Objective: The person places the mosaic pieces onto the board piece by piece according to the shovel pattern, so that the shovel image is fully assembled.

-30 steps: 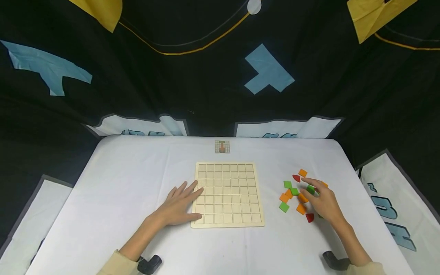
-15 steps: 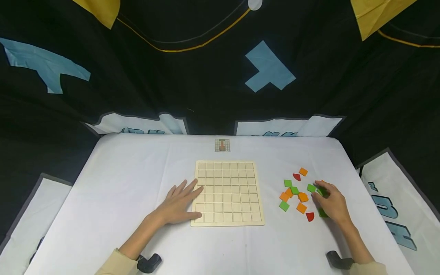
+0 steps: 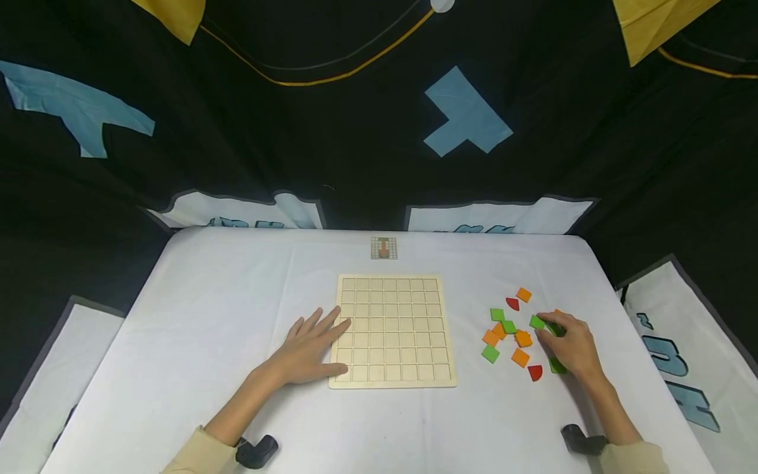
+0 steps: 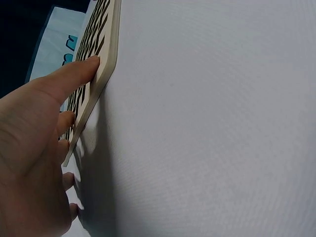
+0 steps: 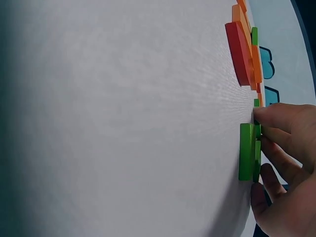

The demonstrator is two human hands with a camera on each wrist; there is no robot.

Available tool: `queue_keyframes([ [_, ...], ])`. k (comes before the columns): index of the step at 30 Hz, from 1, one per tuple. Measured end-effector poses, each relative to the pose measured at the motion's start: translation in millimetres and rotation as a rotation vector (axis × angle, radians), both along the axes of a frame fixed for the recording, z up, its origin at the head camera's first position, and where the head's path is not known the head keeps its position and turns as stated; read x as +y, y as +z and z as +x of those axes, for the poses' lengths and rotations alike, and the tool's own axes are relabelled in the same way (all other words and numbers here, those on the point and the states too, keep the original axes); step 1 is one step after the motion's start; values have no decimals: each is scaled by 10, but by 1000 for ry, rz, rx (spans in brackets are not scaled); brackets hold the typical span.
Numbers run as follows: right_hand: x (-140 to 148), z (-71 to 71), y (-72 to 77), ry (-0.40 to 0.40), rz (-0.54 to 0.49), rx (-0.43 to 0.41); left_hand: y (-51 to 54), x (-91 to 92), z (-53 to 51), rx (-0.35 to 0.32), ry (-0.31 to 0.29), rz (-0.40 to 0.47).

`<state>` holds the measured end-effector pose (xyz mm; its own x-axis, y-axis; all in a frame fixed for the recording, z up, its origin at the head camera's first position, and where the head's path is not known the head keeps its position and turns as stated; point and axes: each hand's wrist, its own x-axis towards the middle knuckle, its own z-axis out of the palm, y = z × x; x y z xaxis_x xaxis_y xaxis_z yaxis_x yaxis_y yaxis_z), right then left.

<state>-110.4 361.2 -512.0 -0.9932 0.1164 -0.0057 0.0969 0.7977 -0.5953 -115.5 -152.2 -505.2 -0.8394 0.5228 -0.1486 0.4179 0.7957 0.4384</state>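
My left hand [image 3: 308,352] rests on the left edge of a pale wooden grid board [image 3: 393,332], fingers spread. In the left wrist view, my thumb [image 4: 81,74] lies on the board's rim. My right hand [image 3: 571,342] is bent over the tile pile, with thumb and forefinger on either side of a small green tile [image 3: 536,322]. Whether they pinch it cannot be told. Under the palm lies another green tile [image 3: 555,328], partly hidden. In the right wrist view, a green piece [image 5: 246,152] stands close below the thumb.
Several orange tiles [image 3: 520,357], green tiles [image 3: 490,353] and red quarter-round pieces [image 3: 535,373] lie right of the board on the white tablecloth [image 3: 237,283]. A small printed grid card [image 3: 383,248] lies behind the board. Dark cloth hangs behind the table.
My right hand has moved right and toward me from the red and orange pieces, then its fingertips have come slightly closer around the green tile. My left hand stays on the board.
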Motion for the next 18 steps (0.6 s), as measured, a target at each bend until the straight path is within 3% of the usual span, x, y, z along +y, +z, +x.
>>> queue_keyframes([
  [10, -9, 5, 38, -9, -5, 37, 11, 21, -8, 2, 0, 5],
  [18, -140, 14, 198, 18, -31, 66, 19, 17, -5, -1, 4, 2],
])
